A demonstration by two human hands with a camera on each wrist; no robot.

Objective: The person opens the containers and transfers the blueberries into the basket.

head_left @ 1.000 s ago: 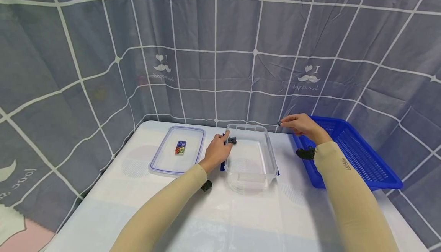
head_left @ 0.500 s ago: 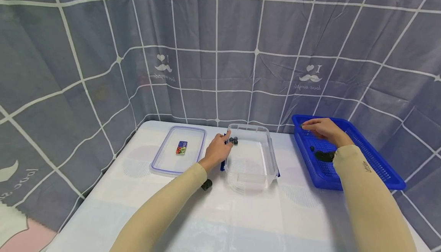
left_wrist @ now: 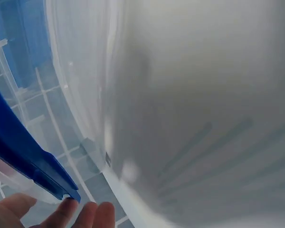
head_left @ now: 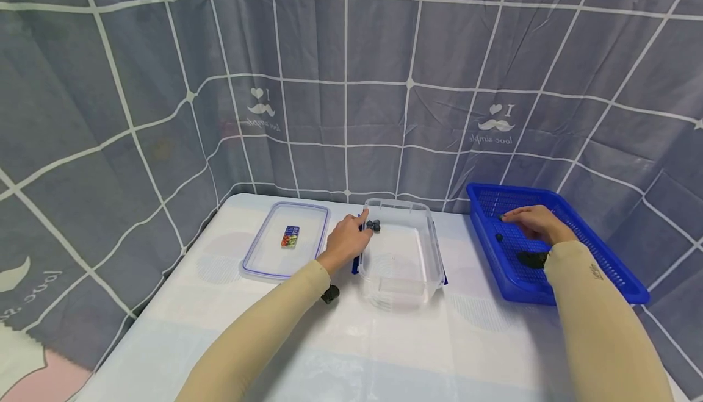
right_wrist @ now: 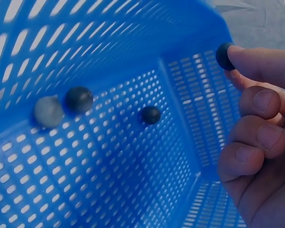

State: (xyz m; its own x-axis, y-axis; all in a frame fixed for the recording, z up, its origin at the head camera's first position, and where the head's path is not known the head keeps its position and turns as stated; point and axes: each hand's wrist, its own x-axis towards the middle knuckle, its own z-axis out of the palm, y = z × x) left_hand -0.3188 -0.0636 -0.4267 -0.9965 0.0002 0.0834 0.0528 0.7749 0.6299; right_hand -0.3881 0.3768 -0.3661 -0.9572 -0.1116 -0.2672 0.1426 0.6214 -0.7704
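My left hand point(head_left: 349, 238) grips the left wall of a clear plastic container point(head_left: 403, 287). In the left wrist view its fingertips point(left_wrist: 85, 216) are by a blue latch point(left_wrist: 35, 156). Several dark blueberries point(head_left: 373, 226) lie inside the container by that wall. My right hand point(head_left: 538, 224) is over the blue basket point(head_left: 494, 271), pinching a blueberry point(right_wrist: 223, 56) between thumb and finger, with the other fingers curled. Below it on the basket floor, the right wrist view shows a dark blueberry point(right_wrist: 151, 115), another blueberry point(right_wrist: 79, 99) and a paler grey one point(right_wrist: 48, 112).
The container's lid point(head_left: 263, 264), with a blue rim and a coloured label point(head_left: 290, 237), lies left of the container on the white table point(head_left: 384, 341). A grey checked curtain point(head_left: 379, 109) hangs behind the table.
My right hand has carried the pinched blueberry rightward, from between container and basket to low inside the basket. The left hand has stayed on the container.
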